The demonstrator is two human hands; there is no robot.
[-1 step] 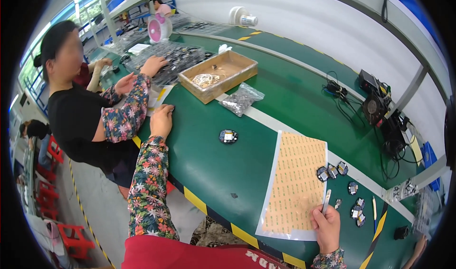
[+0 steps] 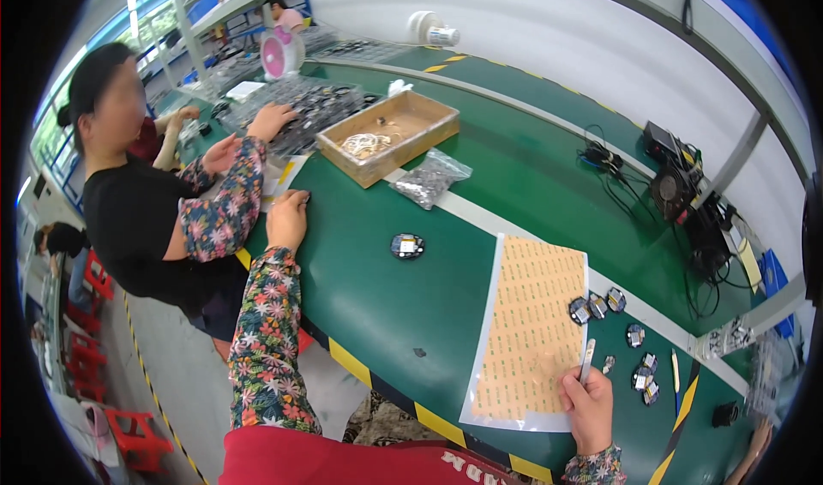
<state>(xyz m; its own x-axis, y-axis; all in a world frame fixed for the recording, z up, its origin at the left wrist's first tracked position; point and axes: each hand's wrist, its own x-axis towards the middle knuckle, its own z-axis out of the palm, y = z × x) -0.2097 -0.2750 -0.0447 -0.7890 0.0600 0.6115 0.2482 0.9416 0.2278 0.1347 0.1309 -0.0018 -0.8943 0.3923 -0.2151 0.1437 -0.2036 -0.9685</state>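
Observation:
My right hand [image 2: 589, 408] pinches a pair of metal tweezers [image 2: 587, 358], tips pointing away from me. It rests at the near right corner of a tan adhesive sheet [image 2: 527, 331] printed with small green marks on a clear backing. Far to the left, my left hand [image 2: 287, 221] lies on the bench with its fingers curled. A small dark thing shows at its fingertips, too hidden to name. One round black circuit board [image 2: 407, 246] lies alone between my hands. Several similar boards [image 2: 597, 305] sit along the sheet's right edge, and another group of boards [image 2: 645, 378] lies farther right.
A wooden box [image 2: 390, 138] with white rings stands behind a clear bag of small parts [image 2: 431, 179]. A co-worker [image 2: 129, 202] sits at the left, hands near a tray of parts [image 2: 313, 108]. Black devices with cables [image 2: 677, 189] stand at right. A thin stick [image 2: 675, 372] lies near the striped edge.
The whole view has shifted very slightly to the left. My hands, the tweezers and the boards keep their places on the bench.

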